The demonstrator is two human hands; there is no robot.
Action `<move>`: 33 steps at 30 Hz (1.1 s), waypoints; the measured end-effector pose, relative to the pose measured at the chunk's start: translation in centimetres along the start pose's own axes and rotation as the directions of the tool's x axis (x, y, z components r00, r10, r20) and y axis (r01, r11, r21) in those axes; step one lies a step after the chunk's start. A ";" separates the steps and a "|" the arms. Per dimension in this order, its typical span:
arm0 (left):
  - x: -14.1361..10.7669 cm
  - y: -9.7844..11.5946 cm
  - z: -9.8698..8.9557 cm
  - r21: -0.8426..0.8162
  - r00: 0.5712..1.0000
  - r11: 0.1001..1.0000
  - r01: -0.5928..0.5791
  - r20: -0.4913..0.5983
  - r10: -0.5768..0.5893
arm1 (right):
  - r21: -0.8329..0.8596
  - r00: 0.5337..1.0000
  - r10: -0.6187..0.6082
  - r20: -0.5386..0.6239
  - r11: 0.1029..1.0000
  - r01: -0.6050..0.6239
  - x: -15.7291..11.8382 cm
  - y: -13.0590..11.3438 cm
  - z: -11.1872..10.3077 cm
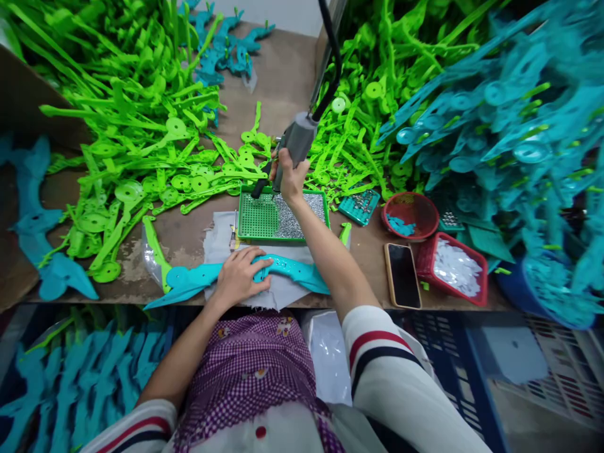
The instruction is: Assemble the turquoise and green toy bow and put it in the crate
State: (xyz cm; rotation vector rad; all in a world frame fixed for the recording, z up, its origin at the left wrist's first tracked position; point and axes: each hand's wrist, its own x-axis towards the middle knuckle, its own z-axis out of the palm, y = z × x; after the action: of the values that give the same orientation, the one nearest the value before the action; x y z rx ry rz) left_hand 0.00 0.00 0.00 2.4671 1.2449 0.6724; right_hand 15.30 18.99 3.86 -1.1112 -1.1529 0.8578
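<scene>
- Both forearms are bare from the elbow down to the left hand (240, 277) and the right hand (290, 179).
- White sleeves (396, 384) are pushed up, each crossed by a red band and a dark navy band.
- A purple-and-white checked apron (245, 371) with small flower prints covers the lap.
- A white garment below carries a red button (260, 432).

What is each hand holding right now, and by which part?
Right hand grips the grey power screwdriver around its body, tip over the green screw tray. Left hand presses down on the middle of the teal plastic part.
</scene>
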 end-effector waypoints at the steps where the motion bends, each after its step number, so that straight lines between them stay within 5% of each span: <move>1: 0.0 0.0 0.0 -0.002 1.000 1.000 0.004 0.004 -0.004 | 0.012 1.000 -0.009 0.001 1.000 0.009 0.0 -0.1 0.0; 9: 0.2 -0.1 0.3 0.019 1.000 1.000 -0.007 -0.007 0.007 | 0.018 0.999 -0.039 -0.017 0.999 0.039 -0.2 -0.6 0.1; 14: -1.7 -0.3 -0.6 -0.034 0.960 0.995 -0.096 -0.267 0.084 | 0.012 0.995 -0.090 -0.054 0.996 0.090 -0.3 -2.8 -0.7; 16: -3.8 0.8 -1.6 -0.169 0.935 0.984 -0.062 -0.356 -0.003 | 0.009 0.991 -0.110 -0.081 0.994 0.111 -0.6 -4.2 -1.6; 18: -5.8 2.8 -2.2 -0.405 0.938 0.914 0.039 -0.301 -0.173 | 0.021 0.985 -0.129 -0.112 0.991 0.132 -1.5 -5.5 -2.9; 20: -6.7 5.3 -1.7 -0.689 0.948 0.680 0.252 0.035 -0.316 | 0.035 0.980 -0.139 -0.144 0.989 0.145 -3.1 -6.7 -4.7; 21: -6.6 6.7 -1.0 -0.780 0.909 0.485 0.395 0.256 -0.329 | 0.035 0.978 -0.137 -0.158 0.989 0.144 -4.1 -7.2 -5.6; 23: -5.2 9.6 1.4 -0.755 0.739 0.026 0.655 0.632 -0.235 | 0.026 0.974 -0.129 -0.185 0.990 0.136 -6.6 -8.3 -7.6; 26: -1.4 13.9 5.9 -0.523 0.546 -0.433 0.734 0.834 -0.081 | 0.019 0.972 -0.090 -0.216 0.995 0.096 -10.6 -9.9 -10.3; 29: 2.1 17.2 9.3 -0.453 0.486 -0.623 0.638 0.864 -0.131 | 0.030 0.966 -0.063 -0.250 0.997 0.073 -13.9 -11.5 -12.6; 33: 3.7 19.4 10.8 -0.525 0.471 -0.702 0.481 0.830 -0.298 | 0.046 0.970 -0.062 -0.235 0.996 0.075 -16.8 -12.2 -14.6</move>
State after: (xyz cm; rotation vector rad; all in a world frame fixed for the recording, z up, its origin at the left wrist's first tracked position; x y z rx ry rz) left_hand 20.68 -8.84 0.72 0.0124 0.8708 0.6186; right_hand 25.55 -3.14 10.80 -1.0900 -0.9609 0.6808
